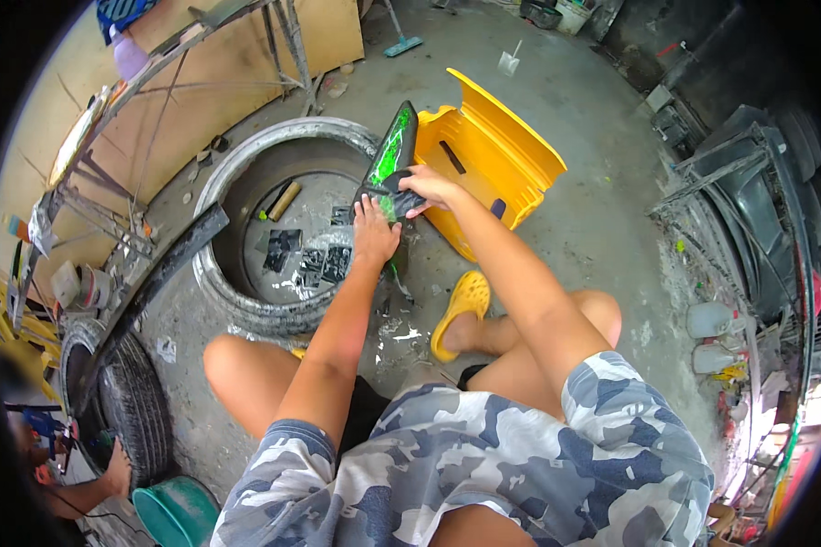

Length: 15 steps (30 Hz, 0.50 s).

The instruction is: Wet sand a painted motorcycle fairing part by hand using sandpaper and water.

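Observation:
A glossy black panel with a bright green pattern (393, 150) stands tilted between the tire's rim and the yellow plastic shell. My left hand (374, 235) rests on its near end, the fingers stretched over the surface. Higher on the same panel, my right hand (431, 190) is closed on a dark, thin sheet (405, 202), pressed against the panel. The sheet's exact kind is unclear. Inside the large grey-smeared tire (212, 239) lie several dark squares (283, 248) and a tan roll-shaped piece (285, 201).
The yellow plastic shell (497, 150) lies right of the panel. A black curved strip (160, 269) leans over the tire's left side. Another tire (137, 401) and a green basin (175, 512) are at lower left, near another person's foot (117, 469). Dark parts (748, 214) crowd the right.

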{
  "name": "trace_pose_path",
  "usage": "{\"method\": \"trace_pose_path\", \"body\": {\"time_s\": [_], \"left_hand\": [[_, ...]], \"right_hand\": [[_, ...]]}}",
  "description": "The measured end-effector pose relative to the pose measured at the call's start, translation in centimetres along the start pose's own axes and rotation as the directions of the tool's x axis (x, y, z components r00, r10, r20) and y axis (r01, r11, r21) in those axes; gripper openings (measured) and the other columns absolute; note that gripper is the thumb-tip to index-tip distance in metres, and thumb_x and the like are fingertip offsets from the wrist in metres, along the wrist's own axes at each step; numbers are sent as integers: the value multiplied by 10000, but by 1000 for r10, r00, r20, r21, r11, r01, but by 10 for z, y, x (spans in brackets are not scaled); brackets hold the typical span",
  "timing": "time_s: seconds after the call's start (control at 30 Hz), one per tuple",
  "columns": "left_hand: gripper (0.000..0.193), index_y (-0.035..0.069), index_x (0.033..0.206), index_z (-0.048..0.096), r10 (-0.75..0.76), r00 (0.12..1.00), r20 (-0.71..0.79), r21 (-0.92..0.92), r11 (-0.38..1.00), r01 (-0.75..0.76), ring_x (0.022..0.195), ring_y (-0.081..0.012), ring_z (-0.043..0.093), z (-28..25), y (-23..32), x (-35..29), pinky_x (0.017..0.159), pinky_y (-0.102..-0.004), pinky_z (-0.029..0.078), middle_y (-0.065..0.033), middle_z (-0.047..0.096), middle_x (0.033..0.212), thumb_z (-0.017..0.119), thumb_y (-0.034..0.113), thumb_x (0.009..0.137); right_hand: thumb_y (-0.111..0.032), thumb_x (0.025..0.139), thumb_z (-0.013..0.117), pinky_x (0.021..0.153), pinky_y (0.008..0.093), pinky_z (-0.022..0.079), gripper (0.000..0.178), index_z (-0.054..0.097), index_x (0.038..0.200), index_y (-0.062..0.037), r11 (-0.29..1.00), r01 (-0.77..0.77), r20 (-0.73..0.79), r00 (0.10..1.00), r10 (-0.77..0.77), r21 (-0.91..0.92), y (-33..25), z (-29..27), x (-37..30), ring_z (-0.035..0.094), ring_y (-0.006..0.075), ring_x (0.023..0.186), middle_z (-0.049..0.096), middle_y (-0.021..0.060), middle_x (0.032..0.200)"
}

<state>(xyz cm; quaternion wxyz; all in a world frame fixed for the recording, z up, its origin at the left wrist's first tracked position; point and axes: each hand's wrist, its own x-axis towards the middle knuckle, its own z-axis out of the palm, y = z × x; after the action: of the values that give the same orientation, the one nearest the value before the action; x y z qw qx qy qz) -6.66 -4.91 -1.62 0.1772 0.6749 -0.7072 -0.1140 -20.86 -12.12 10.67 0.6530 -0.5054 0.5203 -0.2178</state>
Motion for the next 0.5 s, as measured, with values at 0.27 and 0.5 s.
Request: {"method": "trace_pose_path", "body": {"time_s": [0.27,0.5], "left_hand": [[504,-77,1338,445,130,991,-5,-315,941,-125,1316,-431,393,-52,17,-97,1098,-428,338,-303,332,1457,528,175,910],[221,-1,1003,681,-79,970,230,-584,786,202,879,-339,680,-99,31,-164,817,-374,524,-197,693,1000,540,69,848]], "right_hand": [[-83,801,650,613,394,590,409,501,1180,-51,973,27,-235,972,28,228,81,-4,-51,646,215,853,633,92,1014],[-141,841,672,751,470,531,270,559,1080,-87,759,-28,-146,976,161,650,145,-17,-81,661,222,860,658,67,994]]}}
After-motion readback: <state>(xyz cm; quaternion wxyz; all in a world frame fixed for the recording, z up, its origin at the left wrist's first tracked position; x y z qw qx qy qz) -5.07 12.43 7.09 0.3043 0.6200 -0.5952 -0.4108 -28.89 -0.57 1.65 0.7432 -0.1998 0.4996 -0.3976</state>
